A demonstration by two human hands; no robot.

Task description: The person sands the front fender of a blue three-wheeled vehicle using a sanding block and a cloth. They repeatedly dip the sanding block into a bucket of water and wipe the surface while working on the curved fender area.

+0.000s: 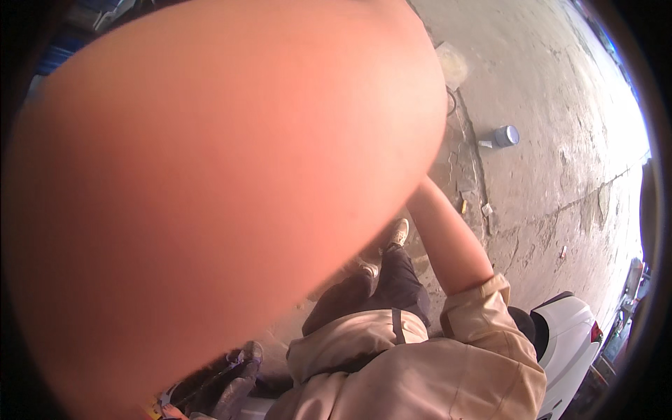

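A bare arm (231, 175), by its place my left one, is raised right up to the camera and fills the left and middle of the head view, blurred. Its hand does not show. On the right my other forearm (451, 241) comes out of a rolled beige sleeve (479, 308) and reaches forward. It passes behind the near arm, which hides my right hand and anything in it. Below are my beige top (413, 378), dark trousers (399, 283) and light shoes (399, 232) on the floor.
Cracked concrete floor (553, 175) spreads to the right. A blue-grey can (505, 136) and small scraps (487, 209) lie on it. Part of a white vehicle (570, 329) with a red lamp stands at lower right. Dark shoes (241, 371) show at lower left.
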